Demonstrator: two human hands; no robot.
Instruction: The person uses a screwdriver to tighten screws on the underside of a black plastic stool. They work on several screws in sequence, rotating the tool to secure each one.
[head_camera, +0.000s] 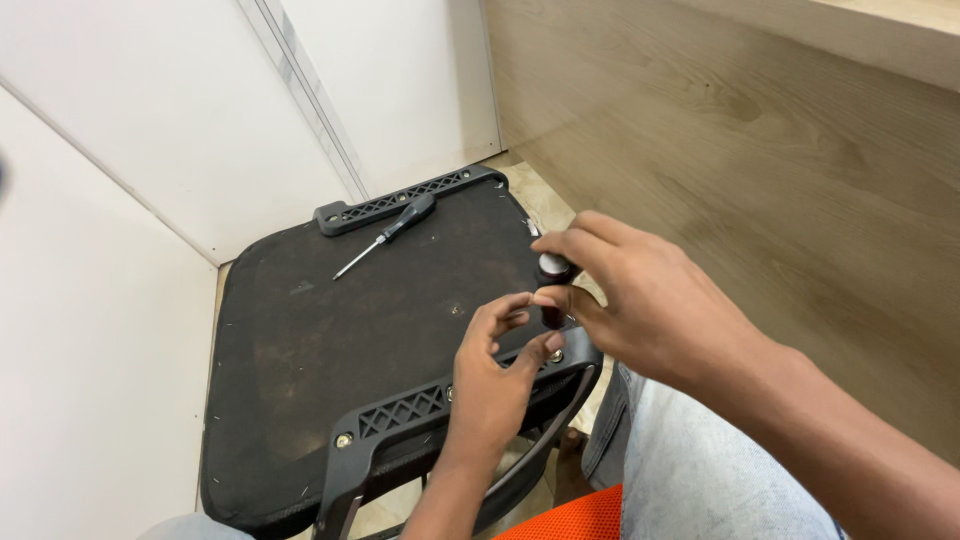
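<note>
Two hands meet over the underside of an upturned chair seat (330, 330).
The right hand (640, 300) pinches a short dark tool with a pale round cap (553, 268) between thumb and fingers, its tip down at the near armrest bracket (420, 410). The left hand (495, 380) rests on that bracket, fingers loosely curled and holding nothing. A black-handled screwdriver (390, 232) lies well apart beside the far armrest bracket (400, 200).
</note>
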